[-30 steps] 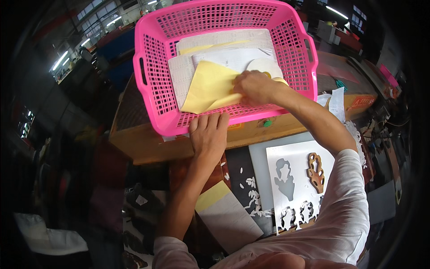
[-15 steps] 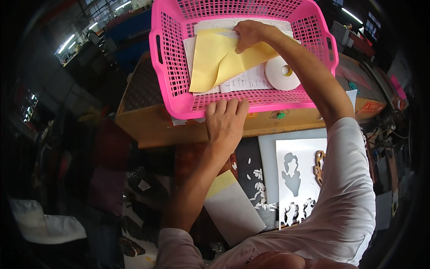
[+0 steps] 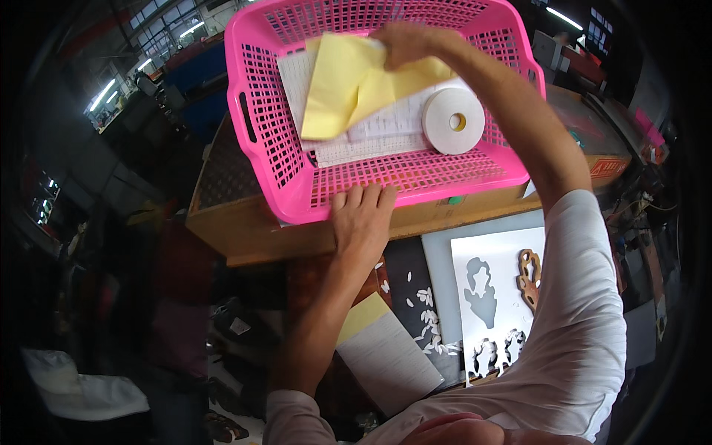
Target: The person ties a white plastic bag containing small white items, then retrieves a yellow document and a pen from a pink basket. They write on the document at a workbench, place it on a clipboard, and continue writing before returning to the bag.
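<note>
At mid-frame, the left hand [image 3: 361, 226] is gripping the near rim of the pink basket [image 3: 291, 211], fingers curled. Inside, upper centre, a tape roll [image 3: 440, 122] is lying; beyond, the right hand [image 3: 410, 44] is pinching a yellow sheet [image 3: 348, 85].

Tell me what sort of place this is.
Probably a workshop or factory floor: a white sheet with shaped cutouts, small white scraps scattered beside it, and strip lights in the background.
</note>
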The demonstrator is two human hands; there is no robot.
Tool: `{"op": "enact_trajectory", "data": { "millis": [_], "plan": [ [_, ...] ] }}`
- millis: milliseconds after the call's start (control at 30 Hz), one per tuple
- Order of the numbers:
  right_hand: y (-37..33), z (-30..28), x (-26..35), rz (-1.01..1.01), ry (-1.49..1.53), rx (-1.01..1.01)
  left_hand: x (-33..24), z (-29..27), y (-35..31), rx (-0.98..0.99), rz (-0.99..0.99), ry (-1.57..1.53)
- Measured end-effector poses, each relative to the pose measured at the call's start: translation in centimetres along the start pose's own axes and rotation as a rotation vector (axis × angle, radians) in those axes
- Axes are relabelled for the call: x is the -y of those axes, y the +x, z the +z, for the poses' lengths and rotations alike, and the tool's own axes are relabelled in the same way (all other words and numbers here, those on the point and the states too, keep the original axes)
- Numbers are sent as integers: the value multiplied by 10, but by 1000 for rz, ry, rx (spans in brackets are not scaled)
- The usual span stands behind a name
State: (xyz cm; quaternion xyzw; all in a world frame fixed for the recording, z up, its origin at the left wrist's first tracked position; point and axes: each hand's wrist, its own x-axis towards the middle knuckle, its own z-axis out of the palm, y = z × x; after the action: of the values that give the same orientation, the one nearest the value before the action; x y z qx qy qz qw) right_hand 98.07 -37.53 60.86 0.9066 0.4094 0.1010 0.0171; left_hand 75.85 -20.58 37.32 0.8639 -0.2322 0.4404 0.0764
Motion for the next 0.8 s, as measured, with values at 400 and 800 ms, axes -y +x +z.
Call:
{"op": "enact_trajectory", "data": {
  "millis": [400, 800],
  "plan": [
    [-15, -45, -8, 96, 38, -126, 2, -6, 12, 76, 40, -15],
    [-55, 7, -27, 41, -102, -468, 44, -23, 92, -49, -3, 103]
  ]
}}
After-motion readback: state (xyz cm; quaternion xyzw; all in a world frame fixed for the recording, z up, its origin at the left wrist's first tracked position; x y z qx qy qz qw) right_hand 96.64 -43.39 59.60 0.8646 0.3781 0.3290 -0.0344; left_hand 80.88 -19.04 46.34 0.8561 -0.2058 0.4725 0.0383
